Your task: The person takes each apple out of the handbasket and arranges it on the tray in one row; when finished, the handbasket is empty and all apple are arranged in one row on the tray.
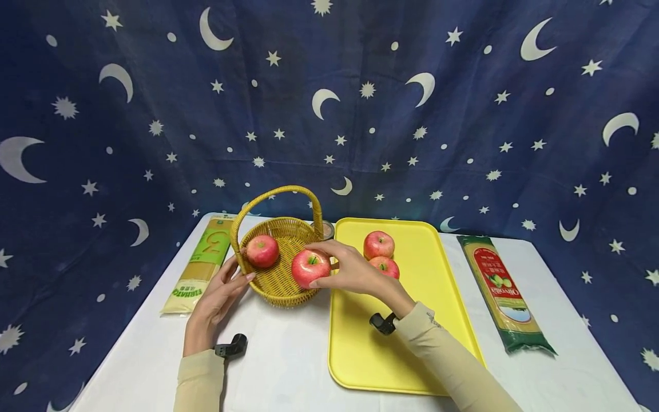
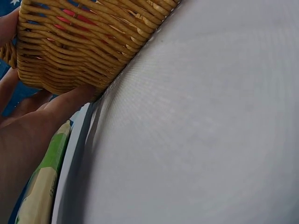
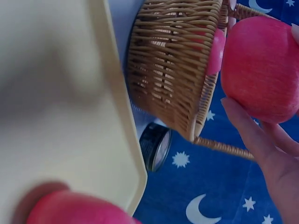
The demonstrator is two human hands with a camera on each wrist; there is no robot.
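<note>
My right hand (image 1: 354,269) grips a red apple (image 1: 311,268) over the right side of the wicker basket (image 1: 280,297). In the right wrist view that apple (image 3: 261,70) sits between thumb and fingers, above the basket's rim. Inside the basket, toward its left side, lies another apple (image 1: 262,251). My left hand (image 1: 218,297) holds the basket's left side, with the thumb at the rim. From the left wrist view, the fingers (image 2: 70,102) of that hand reach along the woven wall and under its lower edge. The basket's arched handle (image 1: 278,190) stands upright.
A yellow tray (image 1: 407,355) holds two apples (image 1: 378,245) near its far end. A green-and-yellow noodle packet (image 1: 206,260) lies left of the basket. Right of the tray is a green and red packet (image 1: 501,286). A small round tin (image 3: 155,146) stands behind the basket, by the tray.
</note>
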